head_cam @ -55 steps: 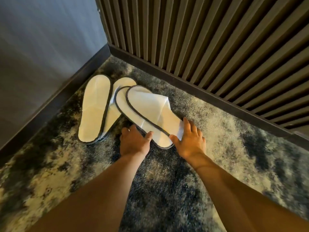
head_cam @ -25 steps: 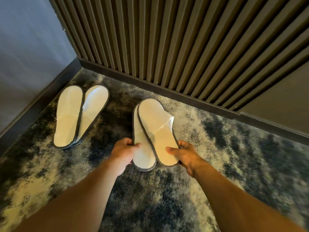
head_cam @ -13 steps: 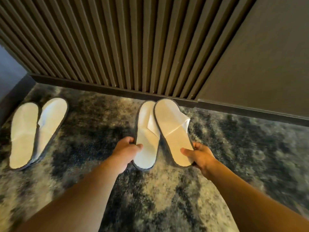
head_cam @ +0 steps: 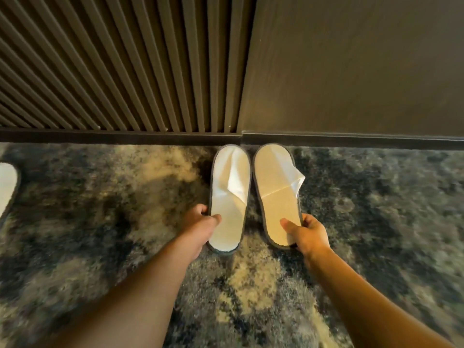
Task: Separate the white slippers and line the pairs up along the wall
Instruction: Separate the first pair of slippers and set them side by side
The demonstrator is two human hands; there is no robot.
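Note:
Two white slippers with grey trim lie side by side on the carpet, toes at the dark baseboard (head_cam: 150, 136). My left hand (head_cam: 199, 226) grips the heel side of the left slipper (head_cam: 229, 197). My right hand (head_cam: 307, 232) grips the heel of the right slipper (head_cam: 276, 187), thumb on its sole. A narrow gap separates the two slippers. At the far left edge, part of another white slipper (head_cam: 7, 187) shows; the rest of that pair is out of frame.
A slatted dark wood wall (head_cam: 113, 66) and a plain dark panel (head_cam: 351, 66) rise behind the baseboard. Mottled blue, grey and cream carpet (head_cam: 376, 222) covers the floor on both sides of the held pair.
The two held slippers were overlapped; they are now apart, side by side, and nearer the baseboard. The view has shifted right, so the other pair has slid almost out of frame at the left.

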